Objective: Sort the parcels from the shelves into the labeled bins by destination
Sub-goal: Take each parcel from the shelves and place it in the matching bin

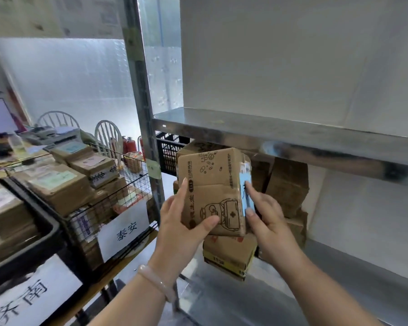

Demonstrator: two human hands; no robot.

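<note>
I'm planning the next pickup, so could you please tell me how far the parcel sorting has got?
Partly done: the wire bin and the black bin already hold stacked parcels. In hand: the left hand and right hand grip one printed parcel. Left: several brown boxes sit on the lower shelf behind it.

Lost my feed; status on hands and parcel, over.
Both gripping: left hand, right hand on printed cardboard parcel. Held before the metal shelf. Nothing blocks the wire bin.
</note>
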